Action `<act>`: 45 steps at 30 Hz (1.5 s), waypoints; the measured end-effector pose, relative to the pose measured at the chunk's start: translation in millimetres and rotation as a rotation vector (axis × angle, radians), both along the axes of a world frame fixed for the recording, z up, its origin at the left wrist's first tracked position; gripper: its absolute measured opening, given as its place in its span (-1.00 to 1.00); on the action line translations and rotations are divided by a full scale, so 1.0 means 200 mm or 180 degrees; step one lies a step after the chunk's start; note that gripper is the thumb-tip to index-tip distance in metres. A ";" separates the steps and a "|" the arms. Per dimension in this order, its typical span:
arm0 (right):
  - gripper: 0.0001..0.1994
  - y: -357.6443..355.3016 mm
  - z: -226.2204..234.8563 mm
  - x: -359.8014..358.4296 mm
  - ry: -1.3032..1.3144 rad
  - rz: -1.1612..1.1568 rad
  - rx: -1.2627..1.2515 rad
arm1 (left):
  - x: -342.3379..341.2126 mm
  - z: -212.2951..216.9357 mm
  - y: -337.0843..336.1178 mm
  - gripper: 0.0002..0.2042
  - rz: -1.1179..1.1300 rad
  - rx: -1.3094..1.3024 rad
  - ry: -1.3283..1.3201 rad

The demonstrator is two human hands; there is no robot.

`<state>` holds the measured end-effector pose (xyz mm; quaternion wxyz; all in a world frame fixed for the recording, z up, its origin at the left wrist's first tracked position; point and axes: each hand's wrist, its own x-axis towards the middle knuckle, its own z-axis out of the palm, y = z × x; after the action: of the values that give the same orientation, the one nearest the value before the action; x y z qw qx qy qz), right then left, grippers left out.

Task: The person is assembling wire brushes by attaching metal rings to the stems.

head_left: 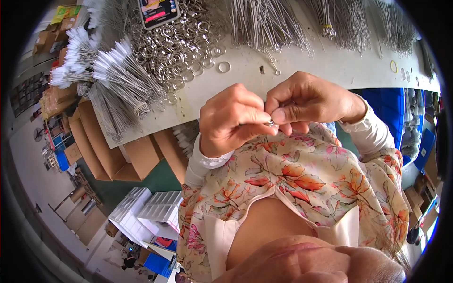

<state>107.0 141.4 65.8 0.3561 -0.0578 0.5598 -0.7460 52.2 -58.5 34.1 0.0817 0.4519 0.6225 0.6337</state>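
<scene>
My left hand [233, 120] and my right hand [311, 101] meet in front of my chest, just off the near edge of the table. Both are closed, thumbs and fingers pinched together. Between the fingertips shows a small shiny metal piece [270, 123]; fingers cover most of it, so its full shape is hidden. Beyond my left hand a heap of metal split rings [188, 52] is spread on the table, with one loose ring [224, 67] apart from it. Past my right hand, bundled wire stems [266, 26] with small end loops lie pointing toward me.
Bundles of white-bristled wire brushes [118, 66] lie at the table's left end. A phone [159, 12] rests on the rings. More wire bundles [349, 28] and a yellow band [393, 66] are at the right. Cardboard boxes [134, 158] and white crates [160, 207] stand below left.
</scene>
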 end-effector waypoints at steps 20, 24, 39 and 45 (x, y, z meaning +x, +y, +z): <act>-0.94 -0.07 -0.15 0.00 0.2322 -0.1877 0.1888 | -0.10 -0.16 -0.08 -0.90 0.1111 -0.0861 -0.0634; -0.91 -0.12 -0.10 -0.06 0.1928 -0.1580 0.1140 | -0.04 -0.06 -0.02 -0.92 0.1334 -0.0330 -0.0554; -0.87 -0.26 -0.15 -0.03 0.2966 -0.2223 0.1053 | -0.04 -0.12 -0.04 -0.85 -0.0039 0.1169 -0.3705; -0.73 -0.24 -0.15 0.01 0.4428 -0.2059 0.2247 | -0.02 -0.05 -0.08 -0.81 0.0063 0.0890 -0.3173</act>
<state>108.0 93.2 36.3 -0.3037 -0.2263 0.8408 -0.3869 49.1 -75.3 24.9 0.3012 0.0957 0.4216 0.8499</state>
